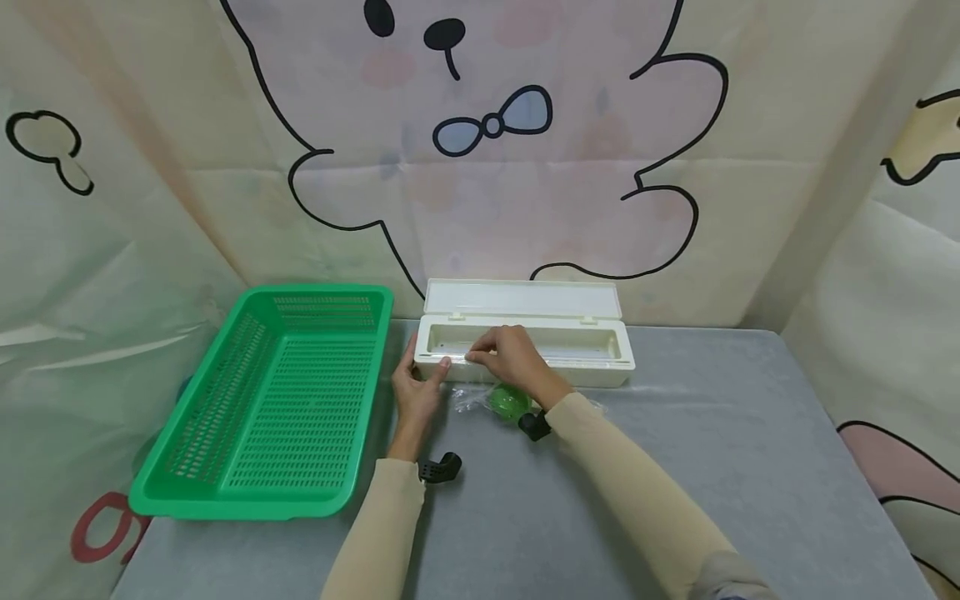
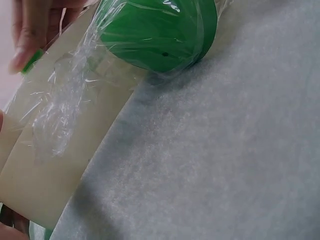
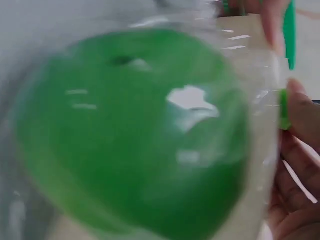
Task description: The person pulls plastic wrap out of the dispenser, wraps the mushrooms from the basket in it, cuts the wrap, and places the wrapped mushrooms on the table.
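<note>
My left hand (image 1: 416,400) grips the left end of a long white plastic wrap dispenser (image 1: 592,377), thumb over its front rim. My right hand (image 1: 513,358) pinches a small light-green slider (image 3: 284,109) at the dispenser's front edge. The slider (image 2: 32,61) also shows under the right fingers in the left wrist view. Clear film (image 2: 62,120) drapes over the dispenser's front. Just before the dispenser lies a smooth green roundish object (image 1: 508,403) with a small dark spot, covered in that film; its kind is unclear.
A large green slotted basket (image 1: 363,433) stands to the left of the dispenser. The dispenser's white lid (image 1: 525,298) is raised at the back, close to the printed cloth wall (image 1: 525,217). Grey cloth covers the table (image 1: 675,467).
</note>
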`<act>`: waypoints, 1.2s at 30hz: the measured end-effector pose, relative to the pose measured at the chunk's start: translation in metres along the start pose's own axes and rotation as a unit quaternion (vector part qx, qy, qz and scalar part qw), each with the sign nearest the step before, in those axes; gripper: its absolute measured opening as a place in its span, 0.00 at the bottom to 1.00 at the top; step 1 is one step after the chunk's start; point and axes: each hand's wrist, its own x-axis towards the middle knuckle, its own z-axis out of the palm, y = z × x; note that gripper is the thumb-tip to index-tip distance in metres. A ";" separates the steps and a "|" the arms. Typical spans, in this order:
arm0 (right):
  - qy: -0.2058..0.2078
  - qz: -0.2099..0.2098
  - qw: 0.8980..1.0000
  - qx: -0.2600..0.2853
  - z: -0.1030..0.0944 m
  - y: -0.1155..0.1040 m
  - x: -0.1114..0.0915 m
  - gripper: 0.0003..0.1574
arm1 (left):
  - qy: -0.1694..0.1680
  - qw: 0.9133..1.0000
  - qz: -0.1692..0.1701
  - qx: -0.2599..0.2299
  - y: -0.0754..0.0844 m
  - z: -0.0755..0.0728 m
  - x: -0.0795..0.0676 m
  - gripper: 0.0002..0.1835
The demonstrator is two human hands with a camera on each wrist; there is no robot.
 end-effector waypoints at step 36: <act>0.112 -0.137 0.972 -0.155 -0.080 0.089 -0.085 0.06 | 0.014 0.999 -0.030 -0.005 0.001 0.001 -0.001 0.39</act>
